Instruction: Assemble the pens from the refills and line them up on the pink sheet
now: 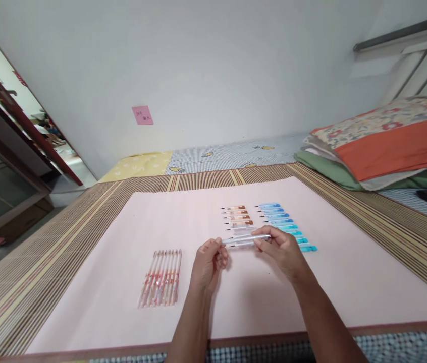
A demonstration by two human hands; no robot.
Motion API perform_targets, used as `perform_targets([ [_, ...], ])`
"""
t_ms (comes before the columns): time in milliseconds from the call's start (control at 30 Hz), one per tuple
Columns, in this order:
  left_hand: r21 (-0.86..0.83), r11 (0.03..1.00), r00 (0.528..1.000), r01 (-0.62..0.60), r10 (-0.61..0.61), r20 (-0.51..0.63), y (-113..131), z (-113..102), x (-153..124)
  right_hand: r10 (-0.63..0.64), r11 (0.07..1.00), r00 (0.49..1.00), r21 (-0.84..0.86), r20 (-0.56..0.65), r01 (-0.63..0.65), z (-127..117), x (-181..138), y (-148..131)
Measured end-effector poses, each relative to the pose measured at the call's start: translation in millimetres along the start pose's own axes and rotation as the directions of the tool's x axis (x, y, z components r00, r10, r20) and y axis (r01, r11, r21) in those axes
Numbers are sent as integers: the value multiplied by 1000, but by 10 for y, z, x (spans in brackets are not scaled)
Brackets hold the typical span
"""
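Clear pen [242, 239] lies nearly level above the middle of the pink sheet [244, 312], long axis roughly along the far edge, our left hand [206, 261] pinching its left end, our right hand [279, 248] its right.

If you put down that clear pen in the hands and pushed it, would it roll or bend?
The clear pen would probably roll, since it looks slim and rounded. It likely wouldn't bend much: it looks straight between the left hand and the right hand. It's probably light too, being so thin.
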State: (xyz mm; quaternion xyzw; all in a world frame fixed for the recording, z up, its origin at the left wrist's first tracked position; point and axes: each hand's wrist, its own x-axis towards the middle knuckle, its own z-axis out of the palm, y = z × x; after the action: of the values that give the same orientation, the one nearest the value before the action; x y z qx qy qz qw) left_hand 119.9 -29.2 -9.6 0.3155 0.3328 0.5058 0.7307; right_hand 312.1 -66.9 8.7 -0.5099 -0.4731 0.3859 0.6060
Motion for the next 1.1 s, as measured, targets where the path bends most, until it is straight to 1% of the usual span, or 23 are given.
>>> perform_targets([
  [133, -52, 998, 999, -25, 27, 24, 0, -8, 7, 19, 1000, 1000, 17, -2, -19, -8, -10, -25],
  [300, -77, 993, 994, -94, 98, 56, 14, 48, -35, 49, 998, 998, 25, 27, -49, -20, 29, 41],
  [400, -92, 993, 996, -68, 73, 60, 12, 83, -51, 53, 998, 998, 27, 32, -54, -4, 39, 62],
  [533, -10, 1000, 999, -29, 29, -21, -34, 68, -17, 47, 999, 998, 19, 37, -48, 32, 25, 49],
  [633, 18, 998, 999, -53, 54, -2, -45, 29, 8, 41, 999, 999, 22, 17, -41, 43, 21, 44],
  [733, -47, 994, 994, -103, 104, 22, -6, 16, -1, 51, 998, 999, 21, 15, -52, 41, 29, 58],
  [833, -125, 989, 995, -81, 88, 50, 25, 32, -26, 50, 998, 999, 23, 21, -50, 45, 32, 78],
  [900, -94, 995, 998, -45, 50, 47, 12, 42, -31, 49, 998, 999, 34, 21, -50, 56, 29, 85],
  [1000, 38, 999, 1000, -11, 10, 11, -35, 42, -15, 48, 997, 999, 51, 26, -49, 71, 24, 87],
  [1100, 70, 996, 998, -60, 58, 28, -46, 35, -5, 48, 998, 998, 44, 32, -49, 67, 28, 100],
])
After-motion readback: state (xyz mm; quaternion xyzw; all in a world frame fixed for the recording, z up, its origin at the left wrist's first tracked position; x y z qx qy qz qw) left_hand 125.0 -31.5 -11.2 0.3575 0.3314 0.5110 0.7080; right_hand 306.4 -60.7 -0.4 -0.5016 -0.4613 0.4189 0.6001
